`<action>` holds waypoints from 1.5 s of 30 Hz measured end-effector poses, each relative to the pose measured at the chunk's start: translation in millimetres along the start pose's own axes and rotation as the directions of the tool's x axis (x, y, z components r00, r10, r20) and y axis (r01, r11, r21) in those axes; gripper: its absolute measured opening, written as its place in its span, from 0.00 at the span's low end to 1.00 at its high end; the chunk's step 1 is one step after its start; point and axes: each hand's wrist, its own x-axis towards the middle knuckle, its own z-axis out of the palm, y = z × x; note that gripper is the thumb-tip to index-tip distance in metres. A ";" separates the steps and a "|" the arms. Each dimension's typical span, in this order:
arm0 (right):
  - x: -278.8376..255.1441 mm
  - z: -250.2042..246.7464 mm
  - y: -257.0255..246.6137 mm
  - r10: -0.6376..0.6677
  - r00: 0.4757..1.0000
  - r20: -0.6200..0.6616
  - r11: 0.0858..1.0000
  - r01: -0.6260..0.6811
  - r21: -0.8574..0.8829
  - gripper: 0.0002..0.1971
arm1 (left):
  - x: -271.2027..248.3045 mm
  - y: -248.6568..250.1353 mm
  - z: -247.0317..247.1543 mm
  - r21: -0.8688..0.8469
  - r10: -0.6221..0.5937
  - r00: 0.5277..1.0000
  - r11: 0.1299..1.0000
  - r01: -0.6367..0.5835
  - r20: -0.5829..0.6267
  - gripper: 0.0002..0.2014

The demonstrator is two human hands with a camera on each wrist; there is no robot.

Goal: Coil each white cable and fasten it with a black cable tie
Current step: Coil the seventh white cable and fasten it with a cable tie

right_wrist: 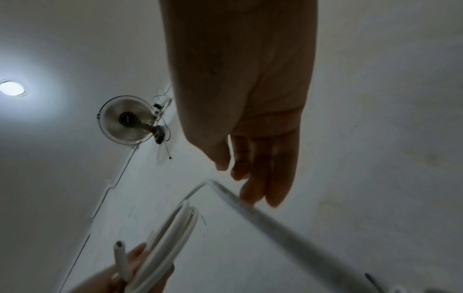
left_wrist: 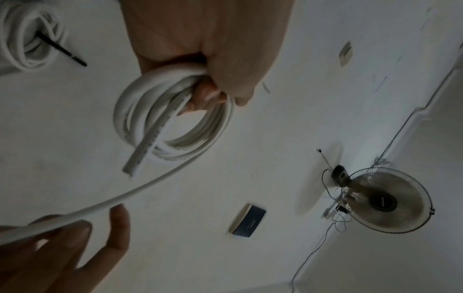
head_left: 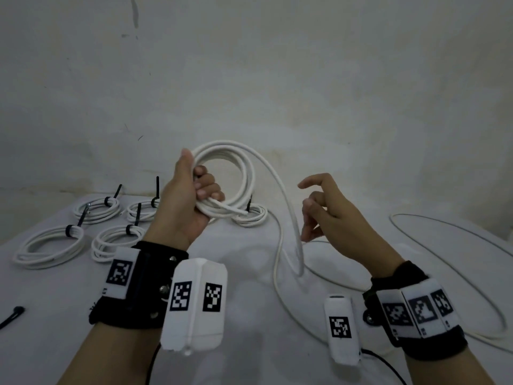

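My left hand [head_left: 200,190] is raised above the table and grips a coil of white cable [head_left: 245,173] of several loops; the left wrist view shows the fingers curled round the bundle [left_wrist: 140,103] with the cut end sticking out. A free strand [head_left: 288,215] arcs from the coil's top down to the table. My right hand [head_left: 313,209] hovers beside that strand with fingers loosely spread. In the right wrist view the strand [right_wrist: 275,220] passes by the fingertips [right_wrist: 253,194]; no grip shows.
Several finished coils with black ties lie on the white table [head_left: 249,315]: at the left [head_left: 50,245], [head_left: 116,240], and one behind the held coil [head_left: 251,215]. A loose cable [head_left: 444,259] loops at the right. One spare black tie [head_left: 14,312] lies far left.
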 end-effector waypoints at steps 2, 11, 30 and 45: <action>-0.2 6.6 -4.1 0.052 0.995 0.084 0.991 -0.061 0.115 0.09 | 2.2 5.6 -3.6 -0.015 0.034 0.999 0.999 -0.035 -0.029 0.22; 3.8 37.9 8.7 -0.044 0.999 -0.026 0.997 0.042 -0.067 0.17 | -1.3 3.4 3.1 -0.035 0.044 0.999 0.998 -0.044 0.003 0.23; 0.8 -6.7 1.3 -0.286 0.954 0.087 0.797 0.287 -0.531 0.26 | 1.9 23.2 -13.7 -0.245 0.305 0.931 0.904 -0.350 -0.201 0.23; -19.4 5.6 -62.2 -0.379 0.891 0.250 0.819 0.449 -0.357 0.09 | -28.8 -54.2 23.2 0.656 0.040 0.923 0.692 -0.302 0.382 0.26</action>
